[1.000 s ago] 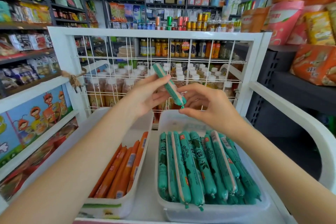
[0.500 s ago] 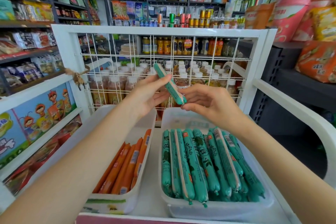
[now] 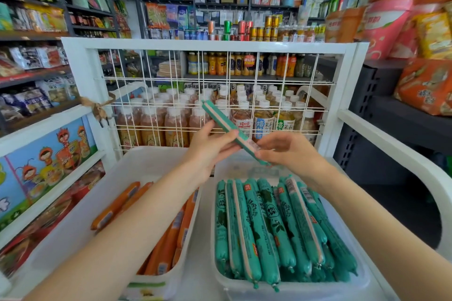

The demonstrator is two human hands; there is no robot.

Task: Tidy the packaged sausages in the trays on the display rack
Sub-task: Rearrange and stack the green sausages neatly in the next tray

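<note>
I hold one green packaged sausage (image 3: 221,120) tilted in the air above the back of the right tray. My left hand (image 3: 210,148) grips its middle, and my right hand (image 3: 286,151) pinches its lower end. Below, the right white tray (image 3: 293,289) holds several green sausages (image 3: 269,227) lying lengthwise side by side. The left white tray (image 3: 156,161) holds several orange sausages (image 3: 171,244), partly hidden behind my left forearm.
A white wire-grid back panel (image 3: 220,95) stands right behind the trays, with bottled drinks (image 3: 171,124) beyond it. The rack's white side rails (image 3: 391,144) run along both sides. Stocked shop shelves (image 3: 31,39) surround the rack.
The held green sausage has tipped a little flatter, with its lower end shifted right. Both hands have kept their hold on it.
</note>
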